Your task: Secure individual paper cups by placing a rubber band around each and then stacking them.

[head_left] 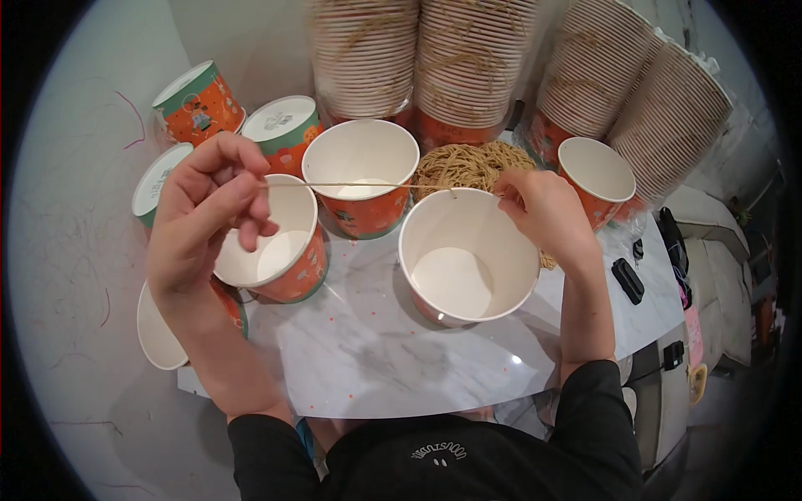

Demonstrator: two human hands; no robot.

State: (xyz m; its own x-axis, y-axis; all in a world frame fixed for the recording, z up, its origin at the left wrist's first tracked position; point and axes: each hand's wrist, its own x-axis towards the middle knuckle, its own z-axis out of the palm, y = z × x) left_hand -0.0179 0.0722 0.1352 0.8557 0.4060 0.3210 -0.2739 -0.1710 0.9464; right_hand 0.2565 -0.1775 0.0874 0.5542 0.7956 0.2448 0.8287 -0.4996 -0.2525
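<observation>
A thin tan cord (351, 184) stretches almost level between my two hands. My left hand (213, 188) pinches one end between thumb and forefinger, its other fingers curled, above a white-lined orange paper bucket (288, 271). On the right, my right hand (543, 209) is closed at the rim of the nearest paper bucket (464, 284), and the cord runs to it over that bucket's far rim. What exactly its fingertips grip on the rim is partly hidden. Behind that rim lies a heap of tan cord (476, 163).
Another open bucket (361, 154) stands at the back, a smaller one (597, 171) at the right. Tall nested bucket stacks (476, 67) in clear plastic rise behind. Upturned buckets (200, 104) crowd the left. A black case (627, 280) lies by the marble table's (376, 359) right edge.
</observation>
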